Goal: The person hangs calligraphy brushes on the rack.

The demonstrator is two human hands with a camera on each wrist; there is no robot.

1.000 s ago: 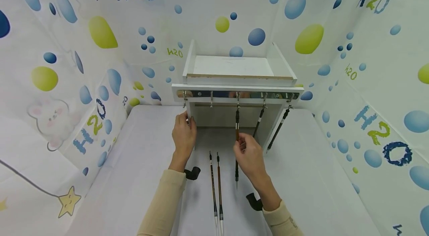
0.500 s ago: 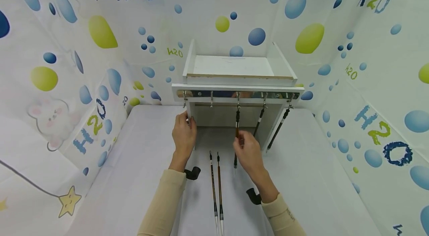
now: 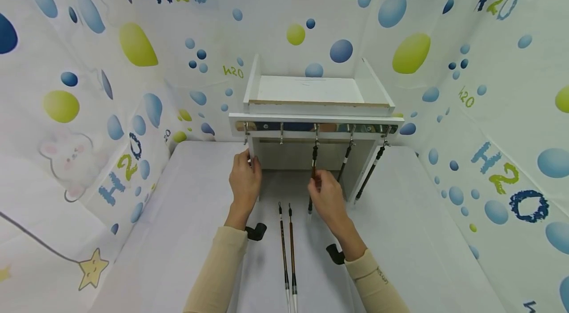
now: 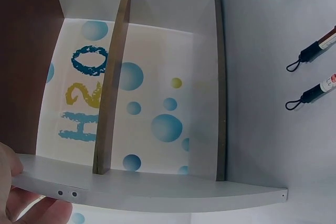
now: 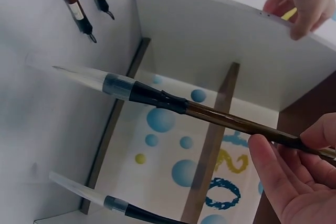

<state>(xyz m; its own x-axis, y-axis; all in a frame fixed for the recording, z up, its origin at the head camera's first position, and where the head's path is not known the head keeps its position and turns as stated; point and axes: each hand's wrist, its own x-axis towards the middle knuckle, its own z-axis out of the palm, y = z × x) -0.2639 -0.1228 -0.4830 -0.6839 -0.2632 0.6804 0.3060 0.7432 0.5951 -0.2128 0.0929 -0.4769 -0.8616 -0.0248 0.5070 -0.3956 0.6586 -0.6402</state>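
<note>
In the head view my right hand [image 3: 328,199] pinches the brown handle of a calligraphy brush [image 3: 314,157]. The brush's black top loop is at the middle hook of the white rack [image 3: 317,119], and its pale bristles point down. The right wrist view shows thumb and fingertips on the handle [image 5: 231,119]. My left hand [image 3: 245,177] grips the front edge of the rack's left side panel [image 4: 157,198], thumb on one face and fingers on the other. Two more calligraphy brushes hang from the hooks at right, the inner one [image 3: 344,162] and the outer one [image 3: 371,172].
Two calligraphy brushes, a left one [image 3: 283,249] and a right one [image 3: 292,249], lie on the white table between my forearms. The left end hook [image 3: 246,133] and the second hook [image 3: 281,134] hold no brush. A patterned curtain [image 3: 191,31] surrounds the table.
My right hand has moved slightly up along the brush, and the brush's lower end has swung a little away and to the left. My left hand stays on the panel.
</note>
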